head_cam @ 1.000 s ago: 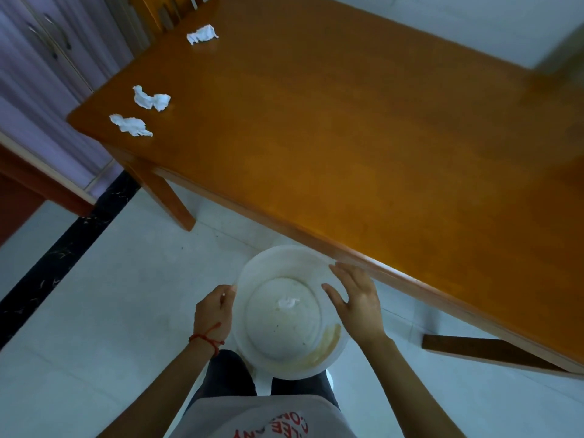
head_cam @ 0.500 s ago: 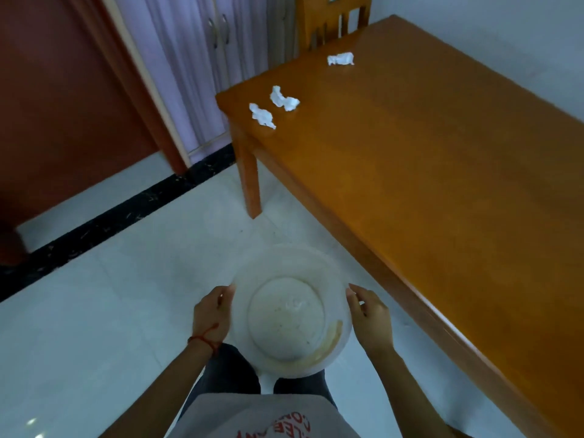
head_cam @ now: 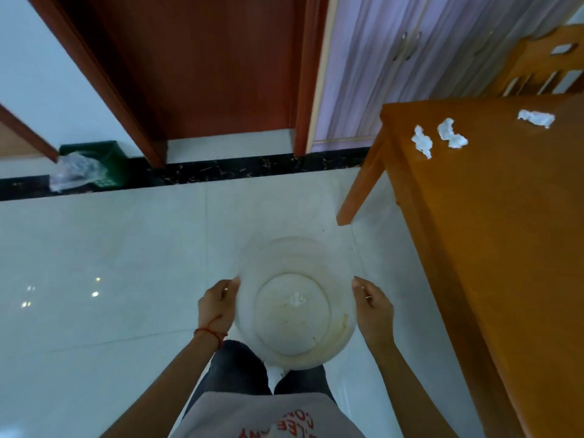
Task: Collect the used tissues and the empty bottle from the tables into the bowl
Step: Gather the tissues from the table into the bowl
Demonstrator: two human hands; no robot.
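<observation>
i see both arms reaching forward and down over the floor, carrying the white bowl [head_cam: 295,306] at waist height. left hand [head_cam: 217,306] grips the left rim, fingers curled round it; right hand [head_cam: 373,306] grips the right rim likewise. one small tissue scrap [head_cam: 297,299] lies in the bowl. three crumpled tissues [head_cam: 422,141] lie on the wooden table [head_cam: 505,232] near its far corner, well apart from the bowl.

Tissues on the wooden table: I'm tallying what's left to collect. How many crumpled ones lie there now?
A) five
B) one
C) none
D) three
D: three crumpled tissues lie near the corner of the wooden table, none touched by either hand.
</observation>
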